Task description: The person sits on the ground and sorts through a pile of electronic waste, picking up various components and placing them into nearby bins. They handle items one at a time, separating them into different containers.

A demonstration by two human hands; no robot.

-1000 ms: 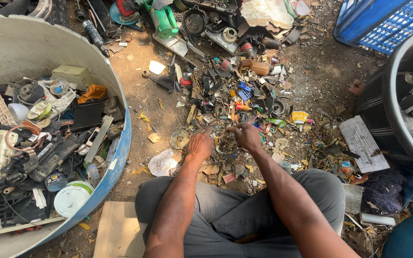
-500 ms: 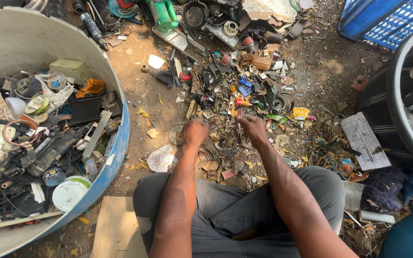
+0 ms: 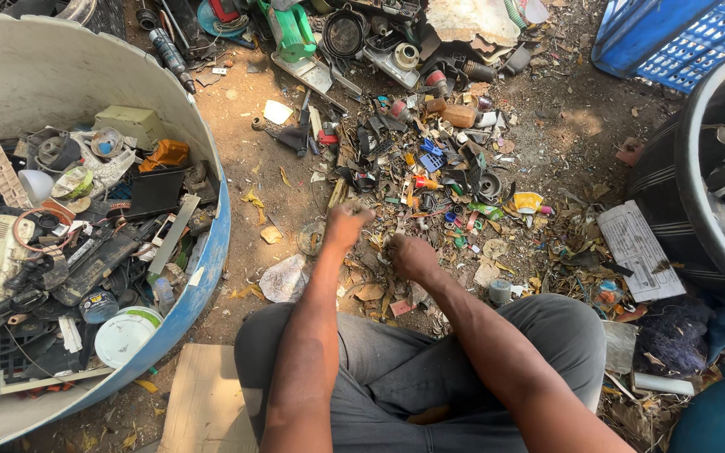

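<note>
Both hands work the scrap pile [image 3: 430, 180] on the ground ahead: left hand [image 3: 344, 225] clenched, perhaps on a small piece, right hand [image 3: 413, 256] curled low over litter, grip unclear. Best picked singly, beside the blue tub [image 3: 203, 277]. Since earlier, both hands drew nearer.

A single head-worn camera looks steeply down (no second view) onto the lap and the near scrap-strewn ground [image 3: 279, 92].

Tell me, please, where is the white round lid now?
The white lid lies in the blue tub, at its near edge, on the person's left, beside black scrap parts and away from both hands.
</note>
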